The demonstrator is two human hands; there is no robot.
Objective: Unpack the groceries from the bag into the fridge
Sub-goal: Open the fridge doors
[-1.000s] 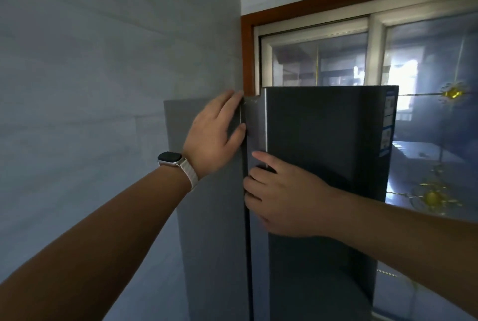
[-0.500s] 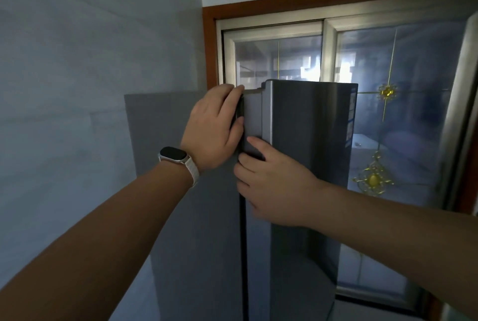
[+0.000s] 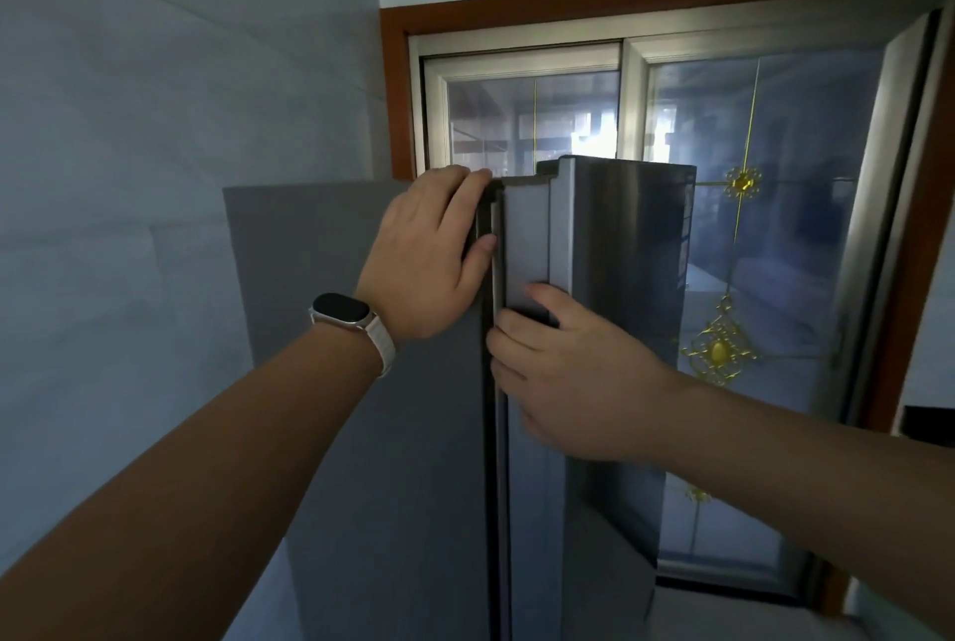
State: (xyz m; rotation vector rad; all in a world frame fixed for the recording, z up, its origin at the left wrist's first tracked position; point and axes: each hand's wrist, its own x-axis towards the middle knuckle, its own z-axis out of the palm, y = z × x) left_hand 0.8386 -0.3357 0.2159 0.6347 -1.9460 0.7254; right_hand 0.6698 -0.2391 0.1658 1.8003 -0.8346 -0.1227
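The grey fridge stands against the left wall, seen from its side. Its dark steel door is swung partly out, and the pale inner edge of the door shows in the gap. My left hand, with a watch on the wrist, presses on the fridge's side at the top front corner, its fingertips reaching the front edge and its thumb at the seal. My right hand has its fingers curled round the door's edge just below. No bag or groceries are in view.
Behind the door is a sliding glass door with gold ornaments in a brown wooden frame. A pale wall runs along the left. Floor shows at the bottom right.
The fridge door has swung further out, so the gap is wider and the pale inner edge shows. Both hands stay at the door's edge.
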